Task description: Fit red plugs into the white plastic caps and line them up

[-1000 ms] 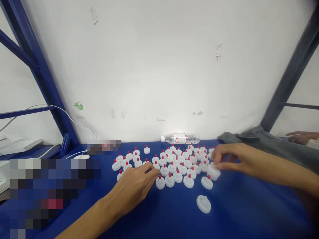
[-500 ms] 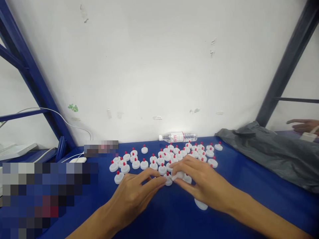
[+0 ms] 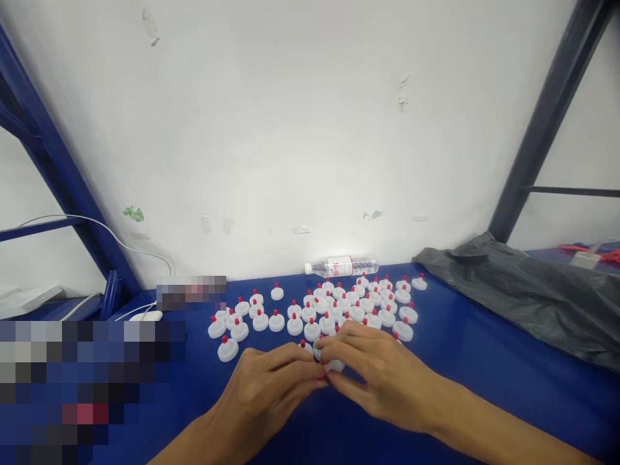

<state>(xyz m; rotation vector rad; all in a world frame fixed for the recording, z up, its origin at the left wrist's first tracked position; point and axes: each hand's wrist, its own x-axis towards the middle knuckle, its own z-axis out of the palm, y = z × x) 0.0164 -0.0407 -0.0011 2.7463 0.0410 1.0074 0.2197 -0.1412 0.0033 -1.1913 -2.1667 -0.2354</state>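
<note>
My right hand point(image 3: 375, 368) is closed around a white round cap point(image 3: 335, 366), its thumb and fingers at the rim. My left hand point(image 3: 271, 378) is closed in a pinch, its fingertips meeting the right fingers at the cap's left side. Whatever the left fingertips pinch, if anything, is hidden. Just beyond my hands, several white caps with red tips point(image 3: 312, 330) stand upright across the blue table point(image 3: 194, 387). A few caps are partly covered by my right hand.
A clear plastic bottle point(image 3: 341, 265) with a white cap lies against the wall at the back. Dark grey plastic sheeting point(image 3: 523, 303) covers the table's right side. On the left are a white cable point(image 3: 130, 248) and a blue frame post point(image 3: 62, 168).
My hands have come together at the white cap, which is now lower and further left. The view has shifted slightly. Another person's hand at the right edge is out of view.
</note>
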